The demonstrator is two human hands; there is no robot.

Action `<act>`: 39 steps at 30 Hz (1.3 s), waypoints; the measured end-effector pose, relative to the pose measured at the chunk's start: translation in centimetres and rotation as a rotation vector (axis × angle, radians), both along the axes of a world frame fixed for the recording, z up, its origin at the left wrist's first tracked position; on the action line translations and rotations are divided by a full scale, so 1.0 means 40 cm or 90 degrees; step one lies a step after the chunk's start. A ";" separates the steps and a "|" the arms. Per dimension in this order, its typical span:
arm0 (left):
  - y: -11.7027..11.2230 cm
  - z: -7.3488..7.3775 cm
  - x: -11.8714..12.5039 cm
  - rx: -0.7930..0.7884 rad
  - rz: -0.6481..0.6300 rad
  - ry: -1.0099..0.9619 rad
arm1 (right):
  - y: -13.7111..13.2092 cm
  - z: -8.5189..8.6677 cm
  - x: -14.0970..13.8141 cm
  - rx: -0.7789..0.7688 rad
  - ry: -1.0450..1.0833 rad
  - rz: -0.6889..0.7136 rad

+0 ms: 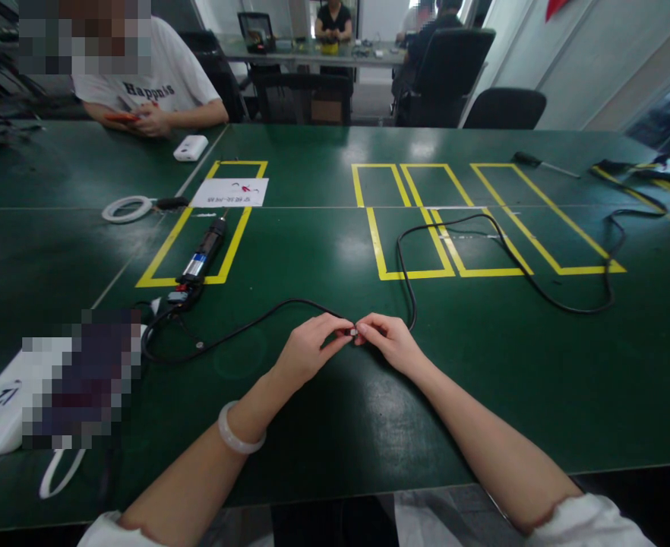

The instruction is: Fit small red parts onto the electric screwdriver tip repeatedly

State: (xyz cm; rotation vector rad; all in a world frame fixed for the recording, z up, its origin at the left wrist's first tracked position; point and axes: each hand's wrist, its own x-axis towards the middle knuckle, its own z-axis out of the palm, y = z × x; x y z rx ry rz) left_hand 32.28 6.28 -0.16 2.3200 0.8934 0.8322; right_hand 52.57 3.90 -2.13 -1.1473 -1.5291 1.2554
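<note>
In front of me, just above the table, my left hand (306, 346) and my right hand (395, 343) meet fingertip to fingertip. Each pinches one side of a small, pale cable connector (353, 332); its exact shape is mostly hidden by the fingers. A black cable (267, 310) leads from my left hand to a black electric screwdriver (203, 251), which lies inside a yellow taped outline. From beside my right hand another stretch of black cable (532, 282) loops away over the taped boxes to the right. A pale bangle circles my left wrist.
A white power bank (1, 403) and a blurred dark device lie at the left. Farther back are a coiled white cable (127, 210), a printed card (231, 193) and a small white box (191, 148). A hand screwdriver (532, 161) rests far right. One person sits across the table.
</note>
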 end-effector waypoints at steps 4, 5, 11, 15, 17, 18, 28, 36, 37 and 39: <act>0.005 0.004 -0.001 -0.102 0.037 -0.053 | -0.006 0.002 -0.004 0.012 0.062 -0.016; 0.006 0.004 -0.002 -0.116 0.046 -0.059 | -0.008 0.004 -0.005 0.024 0.060 -0.015; 0.003 0.001 -0.001 -0.163 0.036 -0.068 | -0.011 0.011 -0.010 0.069 -0.004 -0.010; 0.012 0.010 -0.011 -0.165 0.041 -0.057 | -0.009 0.013 -0.006 0.082 -0.034 -0.021; 0.032 0.020 -0.034 -0.137 0.085 -0.052 | -0.008 0.013 -0.004 0.085 -0.046 -0.031; 0.046 0.027 -0.051 -0.111 0.119 -0.045 | -0.008 0.013 -0.003 0.085 -0.052 -0.036; 0.254 0.042 -0.430 0.047 0.606 0.321 | -0.007 0.018 -0.005 0.090 -0.064 -0.054; 0.329 -0.029 -0.561 -0.099 0.587 0.385 | -0.006 0.014 -0.002 0.095 -0.059 -0.058; 0.325 -0.028 -0.554 -0.091 0.579 0.386 | -0.006 0.015 -0.001 0.096 -0.060 -0.059; 0.310 -0.026 -0.531 -0.071 0.568 0.385 | -0.005 0.017 0.000 0.101 -0.064 -0.063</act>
